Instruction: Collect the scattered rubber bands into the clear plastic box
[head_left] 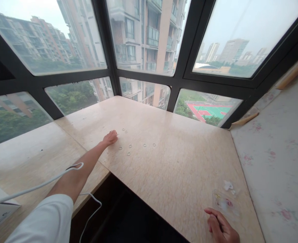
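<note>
Thin, round, greyish rings (pixel 130 146) lie right of the left hand (pixel 110 137), its fingers bent; right hand (pixel 221 225) curled; I cannot tell whether either grasps anything.

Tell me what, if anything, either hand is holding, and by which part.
It cannot be told for the left hand: its grip shows too small. The right hand is curled, with nothing visible in it.

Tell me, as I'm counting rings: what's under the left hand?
The pale countertop shows around the left hand. Whatever lies directly beneath it is covered, so I can't say whether anything is hidden there.
</note>
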The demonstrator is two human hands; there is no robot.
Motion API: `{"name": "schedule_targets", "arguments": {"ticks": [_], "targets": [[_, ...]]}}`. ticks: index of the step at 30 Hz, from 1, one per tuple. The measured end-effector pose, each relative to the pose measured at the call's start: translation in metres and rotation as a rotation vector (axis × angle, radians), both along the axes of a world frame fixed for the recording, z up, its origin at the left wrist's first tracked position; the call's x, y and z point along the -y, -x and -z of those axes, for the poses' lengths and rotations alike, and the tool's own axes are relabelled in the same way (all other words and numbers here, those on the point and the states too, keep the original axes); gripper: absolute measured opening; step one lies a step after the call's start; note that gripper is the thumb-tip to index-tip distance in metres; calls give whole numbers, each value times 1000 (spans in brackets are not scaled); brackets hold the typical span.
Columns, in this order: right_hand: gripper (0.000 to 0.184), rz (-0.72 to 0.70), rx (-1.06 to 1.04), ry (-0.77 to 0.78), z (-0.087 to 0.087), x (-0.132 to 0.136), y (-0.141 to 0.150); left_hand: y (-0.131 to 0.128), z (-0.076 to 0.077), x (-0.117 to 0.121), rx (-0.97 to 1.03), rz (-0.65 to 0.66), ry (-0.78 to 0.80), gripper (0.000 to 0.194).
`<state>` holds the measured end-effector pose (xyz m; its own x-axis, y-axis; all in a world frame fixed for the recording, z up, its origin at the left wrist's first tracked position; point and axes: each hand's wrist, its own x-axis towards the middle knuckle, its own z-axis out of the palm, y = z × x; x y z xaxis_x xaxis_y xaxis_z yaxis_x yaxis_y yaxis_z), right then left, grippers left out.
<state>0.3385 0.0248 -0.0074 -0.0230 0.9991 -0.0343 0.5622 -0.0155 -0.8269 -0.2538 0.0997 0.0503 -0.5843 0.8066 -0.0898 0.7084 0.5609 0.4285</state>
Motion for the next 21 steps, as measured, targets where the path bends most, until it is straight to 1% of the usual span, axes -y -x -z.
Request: {"name": "schedule_targets", "arguments": {"ticks": [3,6,10,13,14,15,17,19,21], "targets": [[38,6,-29,-35,-3,2,4,-26,-4,-12,205,69,-105,7],[36,6,-44,-64,-5,3,9,-64,-10,-25,441,186,-196,11],[33,-13,-75,-98,-9,4,11,-127,-20,-35,688,368,-268,17],[31,-8,-104,-97,-13,6,13,-182,-31,-37,902,588,-285,18],[31,-8,-117,-89,-14,6,14,-201,-34,-36,933,662,-281,16],[30,-8,-131,-80,-14,7,15,-220,-37,-35,929,726,-273,13],[29,-5,-153,-70,-14,6,16,-259,-42,-32,834,823,-268,9],[28,-4,-165,-73,-14,6,17,-298,-45,-28,668,927,-299,8],[26,0,-174,-84,-14,5,18,-334,-44,-23,510,1039,-353,10]]}}
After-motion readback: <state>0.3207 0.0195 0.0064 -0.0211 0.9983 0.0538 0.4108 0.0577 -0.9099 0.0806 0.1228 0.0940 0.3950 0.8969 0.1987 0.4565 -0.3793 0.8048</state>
